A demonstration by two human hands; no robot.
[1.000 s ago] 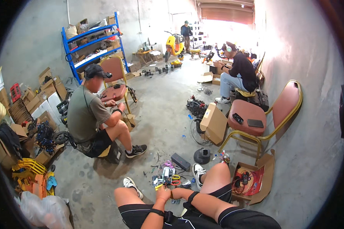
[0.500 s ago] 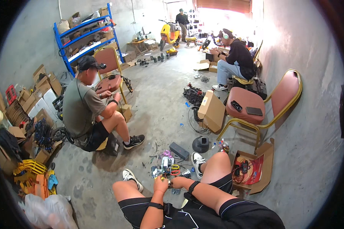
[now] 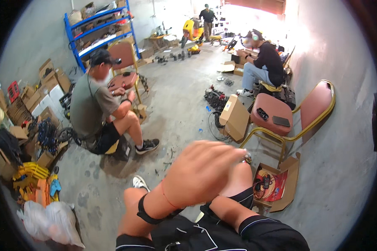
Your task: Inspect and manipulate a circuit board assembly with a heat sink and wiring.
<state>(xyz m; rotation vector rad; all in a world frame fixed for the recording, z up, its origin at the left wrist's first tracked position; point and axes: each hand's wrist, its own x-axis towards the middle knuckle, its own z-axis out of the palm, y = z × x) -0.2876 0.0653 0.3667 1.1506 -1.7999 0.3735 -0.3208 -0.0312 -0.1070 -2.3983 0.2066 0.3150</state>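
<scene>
My left hand (image 3: 201, 171) is raised large in the middle of the view, its back toward me and its fingers pointing right. Motion smears the fingers, so whether they hold anything does not show. A thin red string and a black strap (image 3: 148, 211) go round that wrist. Behind it my right forearm (image 3: 232, 209) reaches in from the lower right; the right hand itself is hidden. Also covered by my left hand is the floor between my feet, with the parts lying there. Part of a small bundle (image 3: 248, 158) shows just past the fingertips.
An open cardboard box (image 3: 291, 184) with cables stands by my right knee. Beyond it are a pink chair (image 3: 272, 108) carrying a phone, and a tilted carton (image 3: 234, 119). A seated co-worker (image 3: 90, 100) is at the left, another (image 3: 270, 62) at the far right. Plastic bags (image 3: 50, 221) lie lower left.
My left hand has risen from the parts between my feet toward the camera and now covers them and my right hand. The view has shifted slightly.
</scene>
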